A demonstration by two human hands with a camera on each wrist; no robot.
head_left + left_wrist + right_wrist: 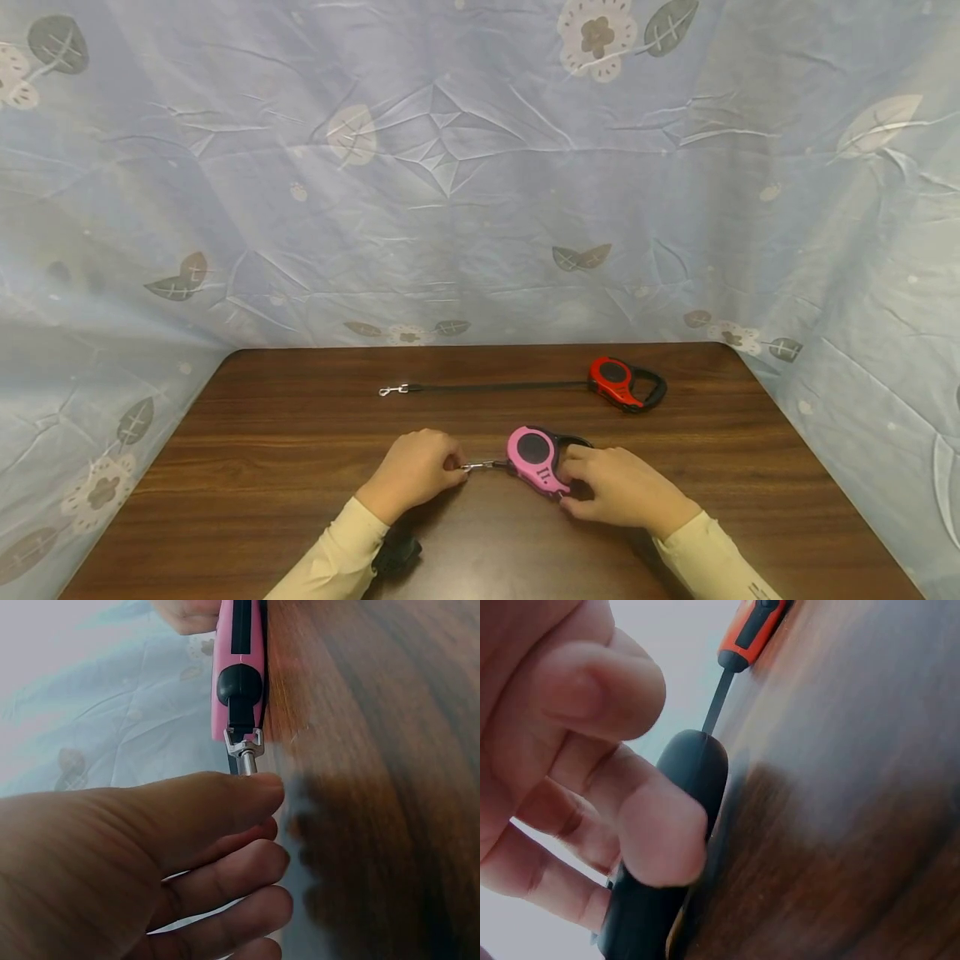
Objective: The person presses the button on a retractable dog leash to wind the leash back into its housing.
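A pink retractable leash with a black handle lies at the table's middle; its case shows at the top of the left wrist view. My left hand pinches its silver clip between thumb and fingers, and the clip's swivel sticks out past the thumb in the left wrist view. On the other side, my right hand has its fingers curled at the black handle, gripping it. Little strap shows between clip and case.
Farther back lies a red leash with its black strap stretched left to a silver clip. A patterned cloth hangs behind the wooden table. Something black is by the left sleeve.
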